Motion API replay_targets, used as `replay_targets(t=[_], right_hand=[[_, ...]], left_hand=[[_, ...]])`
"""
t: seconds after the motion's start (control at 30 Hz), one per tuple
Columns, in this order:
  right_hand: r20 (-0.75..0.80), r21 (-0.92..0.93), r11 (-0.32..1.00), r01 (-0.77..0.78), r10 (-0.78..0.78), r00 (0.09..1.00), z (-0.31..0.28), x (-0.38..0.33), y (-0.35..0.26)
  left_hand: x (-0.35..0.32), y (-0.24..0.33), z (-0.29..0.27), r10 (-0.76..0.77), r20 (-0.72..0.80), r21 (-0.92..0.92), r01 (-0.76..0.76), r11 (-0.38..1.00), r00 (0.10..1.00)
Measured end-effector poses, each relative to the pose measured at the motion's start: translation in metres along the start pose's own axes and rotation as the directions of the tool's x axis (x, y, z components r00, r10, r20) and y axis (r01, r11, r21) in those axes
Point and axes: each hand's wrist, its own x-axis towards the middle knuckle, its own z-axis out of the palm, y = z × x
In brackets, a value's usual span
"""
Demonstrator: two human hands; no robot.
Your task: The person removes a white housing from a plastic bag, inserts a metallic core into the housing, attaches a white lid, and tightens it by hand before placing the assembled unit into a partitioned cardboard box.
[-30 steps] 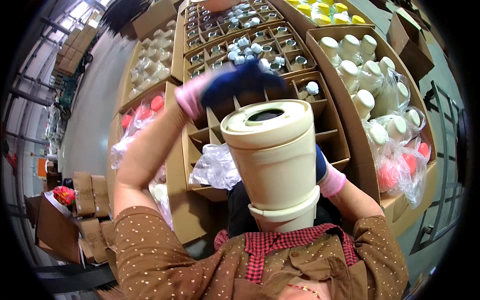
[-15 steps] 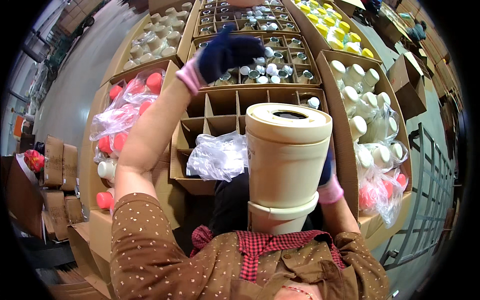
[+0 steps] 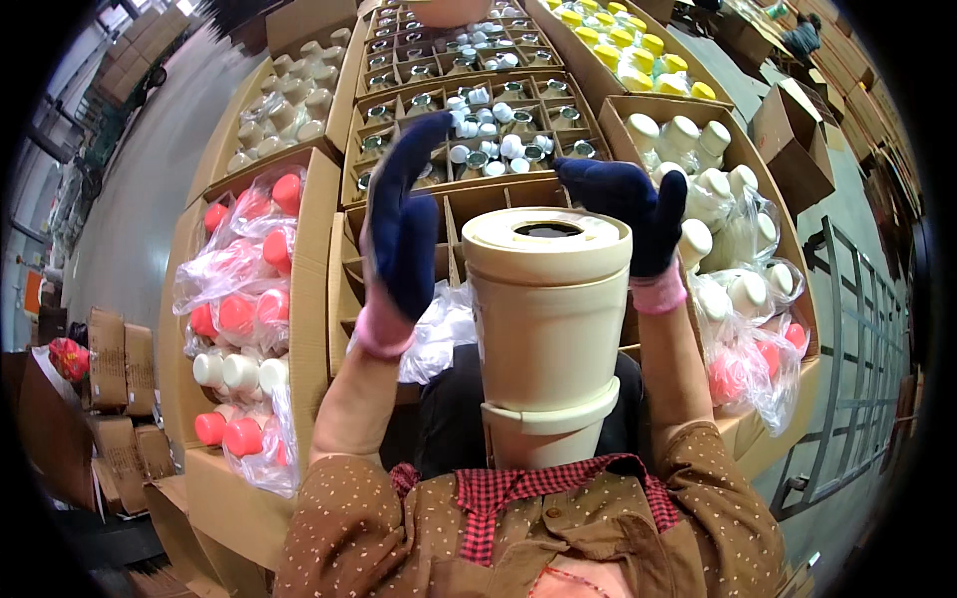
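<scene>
My left hand (image 3: pixel 404 224), in a dark blue glove with a pink cuff, is raised at the near left of the divided box with its fingers stretched out. My right hand (image 3: pixel 638 214), gloved alike, hovers beside the top right of a cream plastic drum (image 3: pixel 548 329), thumb and fingers apart. Nothing shows in either hand. The drum stands upright between my forearms, close to my chest, and has a round dark opening in its lid. Beyond the hands, a divided carton (image 3: pixel 384 184) holds glass bottles with loose white caps (image 3: pixel 513 147) lying over them.
A nearer divided carton (image 3: pixel 478 204) holds a crumpled clear plastic bag (image 3: pixel 436 334). Cartons of bagged bottles flank it, red-capped (image 3: pixel 237 314) on the left, cream (image 3: pixel 713 189) on the right. Yellow-capped bottles (image 3: pixel 638 60) sit at the far right. A grey metal rack (image 3: pixel 852 339) stands right.
My left hand has come back toward me from over the bottles. My right hand has risen from behind the drum to beside its top. The view has shifted a little.
</scene>
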Motion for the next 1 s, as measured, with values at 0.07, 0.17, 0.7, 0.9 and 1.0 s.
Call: replay_targets(t=[0.07,0.17,0.7,0.9,1.0], right_hand=[[0.004,0.09,0.993,-0.076,0.076,0.997,0.003,0.008,0.016],[-0.204,0.083,0.974,-0.21,0.223,0.953,0.035,0.014,0.029],[-0.232,-0.929,0.331,-0.164,-0.177,0.956,0.099,-0.005,-0.046],[-0.194,-0.924,0.337,-0.179,-0.012,0.981,0.118,0.02,-0.03],[-0.201,-0.876,0.448,-0.178,-0.005,0.98,0.096,0.019,-0.022]], left_hand=[[-0.002,0.03,-0.001,0.113,0.247,0.169,-0.158,0.973,0.962],[0.003,0.051,0.016,-0.242,0.362,0.415,0.077,0.907,0.9],[0.005,-0.024,0.05,-0.167,0.094,-0.311,0.188,0.932,0.982],[-0.027,-0.067,0.016,-0.4,0.265,-0.787,0.437,0.436,0.877],[-0.018,-0.072,0.022,-0.224,0.343,-0.73,0.409,0.548,0.912]])
